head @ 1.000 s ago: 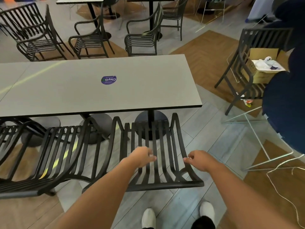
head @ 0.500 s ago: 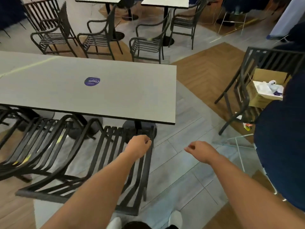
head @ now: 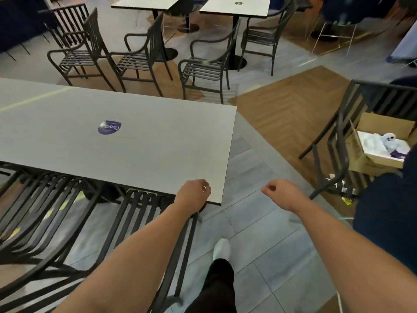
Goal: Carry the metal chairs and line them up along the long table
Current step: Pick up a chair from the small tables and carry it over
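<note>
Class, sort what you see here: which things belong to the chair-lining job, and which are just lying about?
Job:
- long table
- metal chair under the left hand
- right hand, holding nothing

Lying about:
- cardboard box
- round sticker

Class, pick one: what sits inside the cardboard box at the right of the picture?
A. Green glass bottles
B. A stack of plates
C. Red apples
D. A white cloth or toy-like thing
D: the open cardboard box holds something white, soft-looking, with dark spots.
</note>
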Action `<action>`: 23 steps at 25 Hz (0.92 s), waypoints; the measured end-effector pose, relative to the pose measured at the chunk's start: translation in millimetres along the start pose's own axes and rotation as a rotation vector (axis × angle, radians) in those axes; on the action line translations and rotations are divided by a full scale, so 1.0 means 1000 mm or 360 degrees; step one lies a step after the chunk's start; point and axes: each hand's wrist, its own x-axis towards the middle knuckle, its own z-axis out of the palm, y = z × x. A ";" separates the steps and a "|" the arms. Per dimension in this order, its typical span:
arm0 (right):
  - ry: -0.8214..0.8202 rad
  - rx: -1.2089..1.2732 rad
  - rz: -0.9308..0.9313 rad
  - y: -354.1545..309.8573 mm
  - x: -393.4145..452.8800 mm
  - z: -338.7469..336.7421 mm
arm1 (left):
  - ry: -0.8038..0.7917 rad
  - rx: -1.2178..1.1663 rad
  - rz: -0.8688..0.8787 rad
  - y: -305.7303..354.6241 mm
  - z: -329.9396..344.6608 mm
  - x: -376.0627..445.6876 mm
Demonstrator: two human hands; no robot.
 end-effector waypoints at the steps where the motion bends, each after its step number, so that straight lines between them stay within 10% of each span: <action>1: 0.0024 -0.0032 -0.0034 -0.002 0.023 -0.014 | 0.0007 0.0025 -0.0005 0.009 -0.004 0.026; 23: -0.0253 -0.0315 -0.0055 0.120 0.447 -0.273 | -0.0128 0.0317 -0.0190 0.271 -0.008 0.466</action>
